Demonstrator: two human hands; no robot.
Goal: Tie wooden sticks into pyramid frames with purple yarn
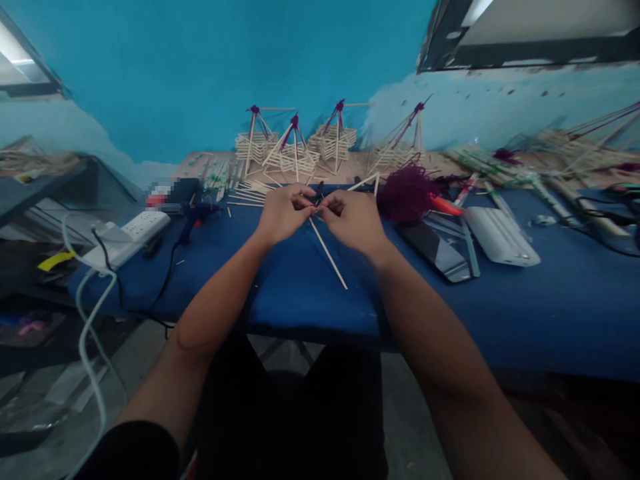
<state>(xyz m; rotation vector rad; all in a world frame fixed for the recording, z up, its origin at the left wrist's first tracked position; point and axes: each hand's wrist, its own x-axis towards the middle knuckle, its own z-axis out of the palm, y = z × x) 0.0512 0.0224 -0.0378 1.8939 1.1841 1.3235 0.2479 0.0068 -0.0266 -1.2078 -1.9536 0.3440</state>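
Observation:
Over the middle of the blue table, my left hand [283, 215] and my right hand [354, 219] meet fingertip to fingertip. Both pinch at a small bit of purple yarn [315, 207], where thin wooden sticks seem to come together. One thin wooden stick [329, 255] slants from below the fingertips toward the table's front edge. Another stick [364, 182] shows beyond my right hand, rising to the right; whether it joins the first is hidden. Loose sticks [247, 193] lie fanned out beside my left hand. A purple yarn bundle [407, 192] sits right of my right hand.
Several stick structures with purple-tied tops [295, 150] stand along the wall. At left are a glue gun [189, 223] and a power strip [135, 233] with trailing cables. A phone [440, 250] and a white ridged block [501, 235] lie at right on the blue table [310, 300].

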